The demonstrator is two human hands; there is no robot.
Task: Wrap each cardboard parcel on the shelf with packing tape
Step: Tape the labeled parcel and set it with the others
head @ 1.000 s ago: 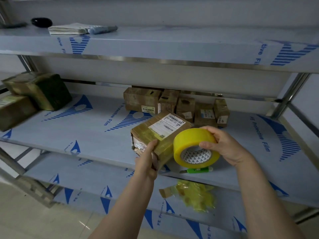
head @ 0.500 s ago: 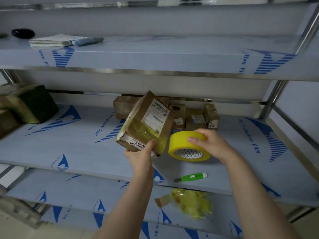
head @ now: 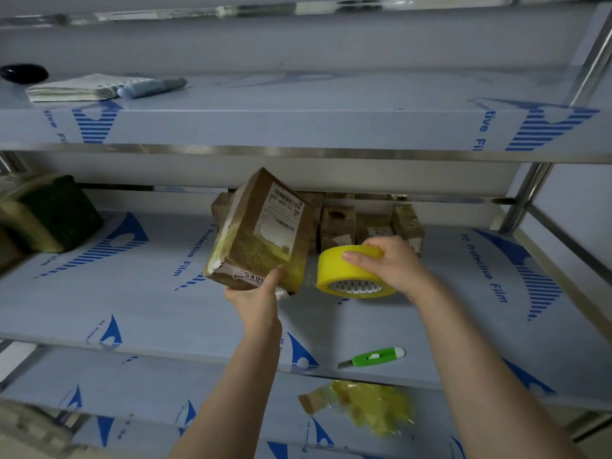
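Note:
My left hand (head: 256, 301) grips the lower edge of a cardboard parcel (head: 261, 231) with a white shipping label, tilted up on end above the middle shelf (head: 139, 309). Yellowish tape covers its lower part. My right hand (head: 392, 265) holds a yellow roll of packing tape (head: 351, 271) just right of the parcel, with a short clear strip running from the roll to the parcel's corner. Several small cardboard parcels (head: 357, 226) stand in a row at the back of the shelf, partly hidden behind the held parcel.
A green box cutter (head: 372, 357) lies near the shelf's front edge. Crumpled yellow tape scraps (head: 367, 409) sit on the lower shelf. Two large taped boxes (head: 46, 213) stand at the left. On the top shelf lie a notepad with pen (head: 99, 86) and a black object (head: 23, 72).
The parcel has been lifted off the shelf and tipped upright by my left hand. The tape roll has turned flatter and stays next to it. The view has tilted upward.

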